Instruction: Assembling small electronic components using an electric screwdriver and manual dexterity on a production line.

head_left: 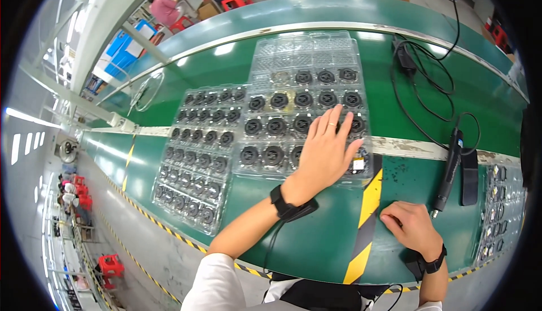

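Note:
My left hand (323,156) reaches over a clear plastic tray (307,54), fingers spread and palm down, above round black parts (274,155) set in rows. Its fingertips cover some parts in the right columns, so I cannot tell whether they touch them. A part with a white square label (358,165) sits in the tray's near right corner, by my thumb. My right hand (415,226) rests on the green table with its fingers curled; anything inside is hidden. Close to it on the right lies a black electric screwdriver (449,172), with a cable at its far end.
A second clear tray (199,156) full of black parts stands at left, another tray (501,212) at far right. Beside the screwdriver lies a flat black phone-like slab (469,178). Tiny dark screw-like pieces (399,170) are scattered nearby. Black cables (424,79) loop across the far right.

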A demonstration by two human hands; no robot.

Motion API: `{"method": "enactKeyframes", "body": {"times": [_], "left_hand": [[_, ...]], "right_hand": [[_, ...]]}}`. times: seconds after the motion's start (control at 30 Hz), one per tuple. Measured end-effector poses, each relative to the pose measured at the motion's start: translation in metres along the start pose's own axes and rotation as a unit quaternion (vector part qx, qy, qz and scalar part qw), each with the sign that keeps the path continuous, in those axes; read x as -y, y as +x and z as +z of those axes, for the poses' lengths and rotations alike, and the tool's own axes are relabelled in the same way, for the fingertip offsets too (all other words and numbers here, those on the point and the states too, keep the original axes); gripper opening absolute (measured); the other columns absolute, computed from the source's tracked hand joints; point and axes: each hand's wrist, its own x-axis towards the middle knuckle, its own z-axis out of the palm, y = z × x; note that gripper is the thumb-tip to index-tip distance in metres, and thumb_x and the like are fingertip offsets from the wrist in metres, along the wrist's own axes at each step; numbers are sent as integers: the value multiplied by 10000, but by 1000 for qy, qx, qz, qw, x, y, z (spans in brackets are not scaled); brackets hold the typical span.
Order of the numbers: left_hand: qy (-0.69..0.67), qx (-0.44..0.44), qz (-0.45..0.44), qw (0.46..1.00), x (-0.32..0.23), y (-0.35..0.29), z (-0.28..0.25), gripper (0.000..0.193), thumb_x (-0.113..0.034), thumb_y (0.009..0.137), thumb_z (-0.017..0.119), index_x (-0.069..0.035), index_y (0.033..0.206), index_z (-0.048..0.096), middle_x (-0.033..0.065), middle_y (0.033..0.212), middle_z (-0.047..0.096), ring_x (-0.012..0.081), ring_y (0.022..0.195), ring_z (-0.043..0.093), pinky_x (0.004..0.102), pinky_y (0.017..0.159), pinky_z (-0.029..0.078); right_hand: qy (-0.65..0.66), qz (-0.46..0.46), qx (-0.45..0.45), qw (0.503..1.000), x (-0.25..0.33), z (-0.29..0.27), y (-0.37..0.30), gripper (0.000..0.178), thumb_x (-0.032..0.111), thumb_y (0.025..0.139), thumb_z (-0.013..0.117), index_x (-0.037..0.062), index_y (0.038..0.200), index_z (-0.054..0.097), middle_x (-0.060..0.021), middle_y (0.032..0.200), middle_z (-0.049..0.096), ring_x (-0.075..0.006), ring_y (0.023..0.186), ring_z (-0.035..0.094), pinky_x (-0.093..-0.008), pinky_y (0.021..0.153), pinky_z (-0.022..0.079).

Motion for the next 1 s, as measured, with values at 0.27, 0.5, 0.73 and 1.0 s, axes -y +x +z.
{"method": "enactKeyframes", "body": {"times": [0.27,0.5,0.73,1.0], "left_hand": [[-61,-31,2,998,20,-4,0,339,-286,917,742,-120,1199,656,266,1516,434,462,1403,407,537,1156,340],[-117,-82,8,990,5,4,23,313,-225,831,776,-62,1072,661,311,1501,432,472,1411,386,552,1177,322],[-111,-65,3,992,17,-5,15,294,-232,877,753,-67,1098,651,316,1509,420,476,1442,346,549,1188,307],[-116,-68,8,991,12,-5,16,294,-266,912,733,-66,1114,660,319,1505,427,478,1442,345,547,1186,307]], "right_hand": [[88,23,54,994,7,-1,4,99,124,925,714,37,882,694,-98,817,707,-282,717,676,-365,652,527],[616,-251,379,643,95,-34,-20,394,365,1063,588,-11,1066,705,-174,1012,719,-331,888,702,-430,768,547],[497,-202,94,839,65,-61,-31,247,179,1037,601,51,1248,622,-174,950,720,-241,720,652,-322,598,504],[381,-271,170,867,124,-23,22,290,200,1022,678,-77,1107,656,-155,855,707,-232,668,637,-344,590,508]]}}
